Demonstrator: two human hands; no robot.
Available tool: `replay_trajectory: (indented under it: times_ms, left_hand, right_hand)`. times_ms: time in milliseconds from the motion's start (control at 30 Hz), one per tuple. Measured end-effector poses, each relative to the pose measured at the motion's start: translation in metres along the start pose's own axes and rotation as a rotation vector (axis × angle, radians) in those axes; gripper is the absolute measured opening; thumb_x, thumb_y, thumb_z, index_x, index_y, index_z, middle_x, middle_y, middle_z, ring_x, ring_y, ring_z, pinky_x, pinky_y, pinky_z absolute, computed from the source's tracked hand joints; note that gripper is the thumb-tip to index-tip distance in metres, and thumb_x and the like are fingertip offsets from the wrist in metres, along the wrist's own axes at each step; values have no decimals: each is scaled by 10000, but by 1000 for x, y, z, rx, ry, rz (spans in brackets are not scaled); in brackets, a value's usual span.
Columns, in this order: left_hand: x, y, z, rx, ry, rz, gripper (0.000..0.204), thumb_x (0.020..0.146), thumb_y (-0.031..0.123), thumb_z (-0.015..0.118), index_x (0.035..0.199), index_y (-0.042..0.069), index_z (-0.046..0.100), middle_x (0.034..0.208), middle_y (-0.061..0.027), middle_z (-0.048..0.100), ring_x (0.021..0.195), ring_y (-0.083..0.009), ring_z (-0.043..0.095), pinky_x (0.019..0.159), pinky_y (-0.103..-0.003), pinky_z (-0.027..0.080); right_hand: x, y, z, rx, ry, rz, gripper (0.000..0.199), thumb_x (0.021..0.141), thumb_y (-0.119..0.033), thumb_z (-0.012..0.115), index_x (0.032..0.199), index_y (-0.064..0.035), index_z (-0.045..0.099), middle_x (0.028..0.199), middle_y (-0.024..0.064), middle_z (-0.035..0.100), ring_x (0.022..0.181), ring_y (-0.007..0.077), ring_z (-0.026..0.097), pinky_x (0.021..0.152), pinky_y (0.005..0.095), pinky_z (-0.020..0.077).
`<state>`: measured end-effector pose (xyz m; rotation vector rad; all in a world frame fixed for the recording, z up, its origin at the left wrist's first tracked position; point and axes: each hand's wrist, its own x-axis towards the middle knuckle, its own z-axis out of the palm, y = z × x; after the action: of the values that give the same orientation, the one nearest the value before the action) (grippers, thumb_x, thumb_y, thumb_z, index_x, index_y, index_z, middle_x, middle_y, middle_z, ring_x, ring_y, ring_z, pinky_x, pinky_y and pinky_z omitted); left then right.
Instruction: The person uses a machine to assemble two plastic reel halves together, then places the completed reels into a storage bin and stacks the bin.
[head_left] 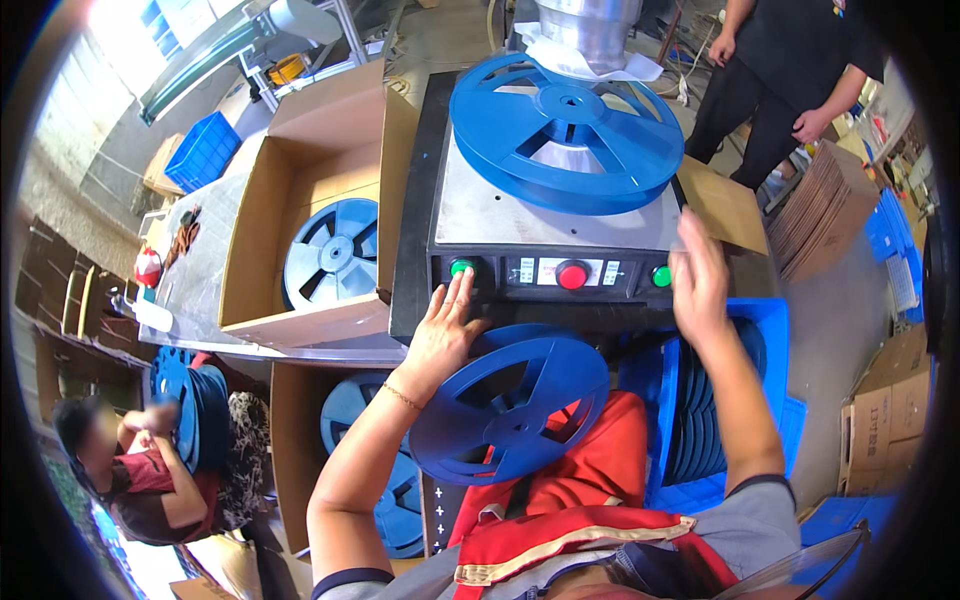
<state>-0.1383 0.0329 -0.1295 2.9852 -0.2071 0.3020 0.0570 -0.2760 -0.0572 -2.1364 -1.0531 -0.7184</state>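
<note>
The left hand (445,325) reaches up to the machine (555,215), its fingers (462,293) together and flat, the tips touching the left green button (460,267) at 9 o'clock of the red button (572,275). The right hand (697,280) is raised with open fingers just beside the right green button (661,276), holding nothing. One blue reel (565,130) lies on the machine top at 12 o'clock. Another reel (510,410) rests on the lap, near the left wrist. A box (300,200) at 10 o'clock holds a third reel (332,252).

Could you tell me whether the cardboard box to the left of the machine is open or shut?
Open: the cardboard box has its flaps folded outward, and a blue reel is visible lying flat inside it.
</note>
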Motion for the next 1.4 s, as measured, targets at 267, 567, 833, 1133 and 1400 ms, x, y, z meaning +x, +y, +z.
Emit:
replay_trajectory:
  times_ms: [267, 567, 833, 1133, 1400]
  left_hand:
    - [-2, -2, -2, 201, 16, 14, 404, 828, 199, 535, 1218, 128, 611, 1536, -217, 182, 1424, -296, 235, 1125, -495, 212]
    - [-47, 173, -108, -466, -300, 101, 148, 769, 162, 726, 843, 40, 689, 618, -135, 614, 557, -317, 617, 522, -376, 488]
    - [7, 246, -110, -431, 96, 193, 457, 794, 301, 726, 1118, -2, 616, 1070, -157, 639, 969, -339, 610, 869, -411, 468]
    - [-89, 137, 22, -238, -450, -218, 290, 849, 207, 675, 1059, 10, 653, 882, -157, 675, 768, -302, 667, 682, -384, 521]
    - [-281, 58, 67, -368, -518, -869, 222, 867, 124, 641, 1002, -53, 640, 802, -131, 686, 694, -191, 657, 612, -323, 532]
  right_hand:
    - [-91, -8, 27, -215, -344, 78, 729, 867, -375, 624, 1380, 61, 346, 1460, 274, 295, 1328, 427, 327, 1111, 485, 235]
    - [-127, -125, -77, 502, -410, -174, 526, 724, -413, 739, 1082, -41, 638, 1060, 133, 658, 1062, 309, 589, 897, 426, 432]
    - [-220, -79, -211, 466, -257, 738, 170, 806, -146, 690, 947, -57, 657, 819, 112, 672, 716, 242, 661, 626, 332, 497]
    - [-350, 137, -304, -489, 336, 1210, 328, 873, -371, 642, 1070, -110, 669, 800, 176, 656, 720, 319, 641, 634, 387, 488]
    - [-370, 273, -269, -648, 100, 1183, 358, 884, -454, 589, 1140, -212, 651, 889, 172, 668, 837, 380, 629, 705, 436, 502]
